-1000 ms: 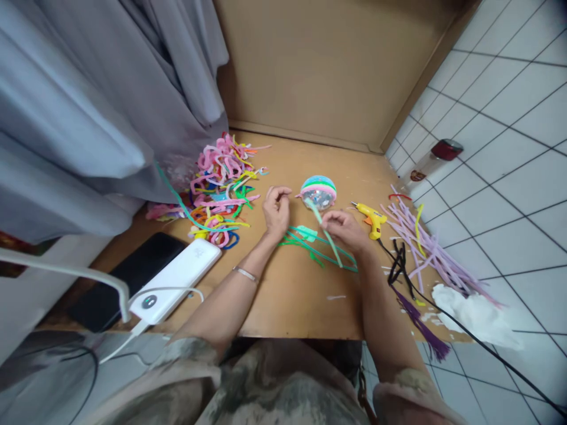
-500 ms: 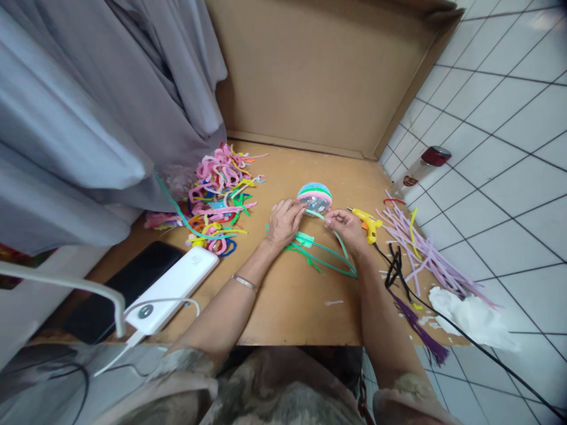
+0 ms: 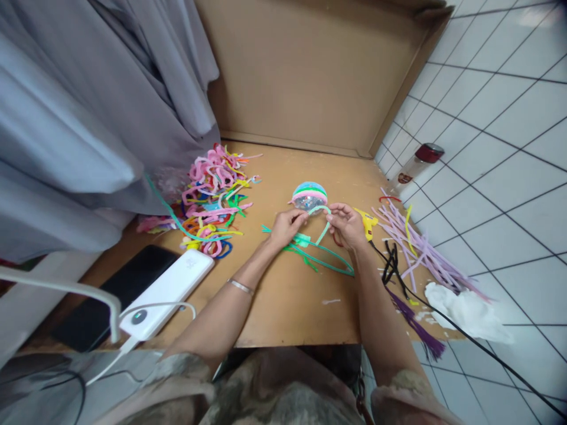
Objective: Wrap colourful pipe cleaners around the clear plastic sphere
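A pale green pipe cleaner [image 3: 319, 208] arches between my two hands, with its free end hanging down beside the right one. My left hand [image 3: 286, 228] pinches one end of it. The fingers of my right hand [image 3: 346, 226] are closed on the other side of the bend. Just beyond them sits a clear dome-shaped thing [image 3: 310, 195] wrapped in blue, green and pink bands. Below my hands, long green pipe cleaners [image 3: 328, 263] lie on the table near a small light-green piece [image 3: 302, 239].
Colourful pipe cleaners [image 3: 217, 200] are heaped at left, near a white power bank [image 3: 168, 295] and a black phone [image 3: 115, 298]. At right lie a yellow glue gun [image 3: 368, 224], lilac pipe cleaners [image 3: 425, 254], a crumpled tissue [image 3: 460, 310] and a red-capped bottle [image 3: 416, 167].
The pale green pipe cleaner has gone from nearly straight to a tight arch. My right hand has turned and now overlaps the glue gun's tip. The view has shifted slightly.
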Available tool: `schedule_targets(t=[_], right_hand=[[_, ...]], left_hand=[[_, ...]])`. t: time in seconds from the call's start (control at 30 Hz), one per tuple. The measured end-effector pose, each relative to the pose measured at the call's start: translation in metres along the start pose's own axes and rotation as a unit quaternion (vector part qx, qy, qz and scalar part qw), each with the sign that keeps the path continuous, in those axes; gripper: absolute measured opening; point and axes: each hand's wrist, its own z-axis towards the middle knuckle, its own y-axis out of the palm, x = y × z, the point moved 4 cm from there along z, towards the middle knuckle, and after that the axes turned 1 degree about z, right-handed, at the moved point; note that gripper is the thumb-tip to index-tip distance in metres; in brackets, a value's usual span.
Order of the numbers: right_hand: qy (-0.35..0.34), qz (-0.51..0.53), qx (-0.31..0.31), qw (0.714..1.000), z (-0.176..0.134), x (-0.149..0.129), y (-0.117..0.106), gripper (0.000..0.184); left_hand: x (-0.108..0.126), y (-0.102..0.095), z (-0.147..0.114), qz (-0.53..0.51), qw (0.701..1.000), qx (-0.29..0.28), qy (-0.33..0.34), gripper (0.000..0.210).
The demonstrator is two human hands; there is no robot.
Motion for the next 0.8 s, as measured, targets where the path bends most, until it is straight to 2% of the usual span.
schedule_targets(t=[0.1,0.27,0.53,0.8], right_hand=[[-0.03,-0.014,0.031,0.999,0.002,0.002,-0.001,0.044],[-0.068,-0.05,0.073,0.994,0.004,0.005,-0.001,0.043],[-0.116,-0.086,0.107,0.984,0.007,0.012,-0.001,0.035],[-0.126,-0.121,0.131,0.976,0.003,0.009,0.0,0.027]], left_hand=[[0.0,0.005,-0.001,-0.105,0.988,-0.057,-0.096,0.042],[0.002,0.008,-0.003,-0.198,0.962,-0.1,-0.159,0.052],[-0.003,0.01,-0.005,-0.212,0.948,-0.136,-0.194,0.052],[-0.004,0.01,-0.005,-0.218,0.946,-0.139,-0.196,0.052]])
